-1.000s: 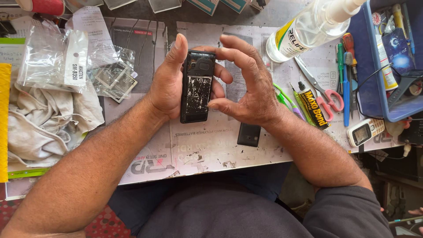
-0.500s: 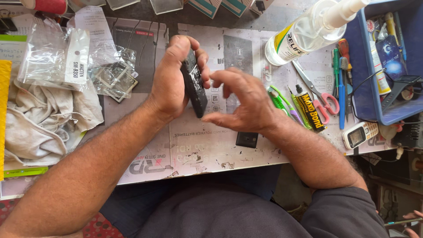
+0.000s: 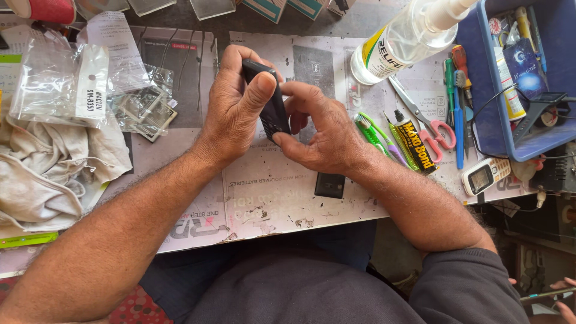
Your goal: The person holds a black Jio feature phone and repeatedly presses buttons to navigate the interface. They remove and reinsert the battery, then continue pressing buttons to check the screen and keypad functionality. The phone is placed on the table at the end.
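Note:
A small black phone is held edge-up above the paper-covered workbench. My left hand wraps around it, thumb pressed on its near side. From the right, my right hand grips the phone's lower end with thumb and fingers. Just below my right hand a small black rectangular part lies flat on the paper.
Clear plastic bags and a white cloth lie at left. At right are a spray bottle, a green toothbrush, a glue tube, red-handled scissors, screwdrivers, a small white phone and a blue tray.
The phone, first held with its cracked face towards me, has been turned onto its edge. Both hands have shifted up and left, closing tighter round it.

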`<state>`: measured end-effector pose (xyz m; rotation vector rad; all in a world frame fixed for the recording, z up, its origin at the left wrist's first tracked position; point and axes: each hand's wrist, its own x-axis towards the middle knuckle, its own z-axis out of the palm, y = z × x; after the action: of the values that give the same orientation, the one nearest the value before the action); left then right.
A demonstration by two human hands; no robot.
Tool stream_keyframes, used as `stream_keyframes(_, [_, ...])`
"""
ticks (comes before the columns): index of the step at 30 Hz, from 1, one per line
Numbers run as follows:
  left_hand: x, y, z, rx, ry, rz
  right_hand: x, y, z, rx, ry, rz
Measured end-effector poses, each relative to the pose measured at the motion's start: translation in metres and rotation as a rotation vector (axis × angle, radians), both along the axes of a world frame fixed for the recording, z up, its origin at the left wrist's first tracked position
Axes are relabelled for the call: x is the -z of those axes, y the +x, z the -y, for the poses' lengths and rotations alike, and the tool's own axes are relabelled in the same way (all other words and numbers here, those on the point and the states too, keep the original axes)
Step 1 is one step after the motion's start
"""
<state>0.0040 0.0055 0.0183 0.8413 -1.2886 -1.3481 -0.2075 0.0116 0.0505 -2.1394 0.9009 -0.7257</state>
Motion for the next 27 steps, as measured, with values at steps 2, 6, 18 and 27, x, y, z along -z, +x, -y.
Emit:
stream_keyframes(2, [-0.003,-0.001,-0.007,-0.033,0.032,0.132,-0.004,0.002,-0.006,-0.006,0.029,0.018])
stream_keyframes(6, [-0.002,-0.008,-0.012,-0.068,-0.002,0.222,-0.006,-0.001,-0.006,0.001,0.265,0.141])
stream_keyframes(18, [-0.011,0.0,-0.014,-0.058,-0.034,0.37,-0.01,0.012,-0.011,0.039,0.559,0.162])
stream_keyframes(27, [-0.007,0.008,-0.014,-0.027,-0.101,0.363,-0.01,0.018,-0.002,0.063,0.516,0.036])
